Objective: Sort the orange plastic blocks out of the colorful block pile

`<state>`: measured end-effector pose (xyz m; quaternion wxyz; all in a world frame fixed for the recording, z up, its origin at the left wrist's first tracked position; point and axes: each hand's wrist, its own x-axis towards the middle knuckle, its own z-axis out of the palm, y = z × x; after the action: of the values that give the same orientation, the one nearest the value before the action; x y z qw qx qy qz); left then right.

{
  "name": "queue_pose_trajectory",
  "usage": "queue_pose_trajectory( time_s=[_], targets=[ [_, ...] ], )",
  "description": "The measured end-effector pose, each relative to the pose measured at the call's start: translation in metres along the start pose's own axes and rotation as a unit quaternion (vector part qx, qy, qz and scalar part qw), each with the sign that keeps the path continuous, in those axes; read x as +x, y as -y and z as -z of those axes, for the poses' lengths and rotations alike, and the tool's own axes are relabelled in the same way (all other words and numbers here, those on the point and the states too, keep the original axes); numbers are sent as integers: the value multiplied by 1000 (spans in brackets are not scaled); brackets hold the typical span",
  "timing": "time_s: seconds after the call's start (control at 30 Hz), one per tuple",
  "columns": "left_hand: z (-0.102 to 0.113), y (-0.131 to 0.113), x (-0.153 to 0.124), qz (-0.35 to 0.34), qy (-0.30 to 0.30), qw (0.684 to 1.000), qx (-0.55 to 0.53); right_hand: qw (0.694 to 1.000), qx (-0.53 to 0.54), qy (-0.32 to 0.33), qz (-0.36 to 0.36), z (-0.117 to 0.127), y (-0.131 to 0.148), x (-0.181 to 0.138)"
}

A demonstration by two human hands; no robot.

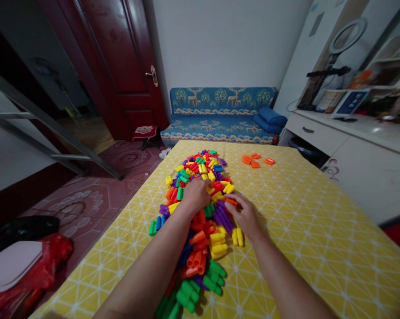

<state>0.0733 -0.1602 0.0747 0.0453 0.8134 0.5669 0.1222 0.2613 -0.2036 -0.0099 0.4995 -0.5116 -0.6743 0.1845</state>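
Note:
A long heap of plastic bullet-shaped building blocks (220,217) in red, orange, yellow, green, blue and purple lies on the table. Over the middle of the heap is my left hand (196,193), its fingers curled down among the blocks; what they hold, if anything, is hidden. My right hand (247,216) is at the heap's right side, thumb and fingers closed around an orange building block (232,201). Just beside its thumb lie purple blocks (222,216). Apart from the heap, at the far right, sits a small group of orange blocks (254,164).
A yellow cloth with white lines covers the table (306,230). Beyond it stands a blue patterned sofa (216,119). At the right is a white cabinet (362,150) with a ring light (348,35). A metal ladder (63,137) and a red stool (145,132) are at the left.

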Motion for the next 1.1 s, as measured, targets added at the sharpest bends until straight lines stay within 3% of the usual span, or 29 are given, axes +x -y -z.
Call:
queue_pose_trajectory(
  time_s=[0.2,0.33,0.47,0.67,0.9,0.97,1.1],
  targets=[
    [5,3,0,-13,-39,996,-74,999,19,-38,-3,1,5,1],
    [11,-2,-1,-87,-46,971,-219,995,28,-92,-10,1,6,0],
    [15,-13,-4,-128,1,938,-321,997,29,-43,59,2,11,-1],
    [10,-9,-2,-71,32,905,-419,997,19,-29,65,1,12,-2],
    [14,15,11,35,-88,853,-513,979,-4,-185,-84,2,-3,2],
    [17,14,11,43,-122,845,-519,985,-17,-166,-51,0,-1,2],
    [23,7,8,30,-161,839,-519,997,-38,-9,72,-8,11,-1]
  ],
)
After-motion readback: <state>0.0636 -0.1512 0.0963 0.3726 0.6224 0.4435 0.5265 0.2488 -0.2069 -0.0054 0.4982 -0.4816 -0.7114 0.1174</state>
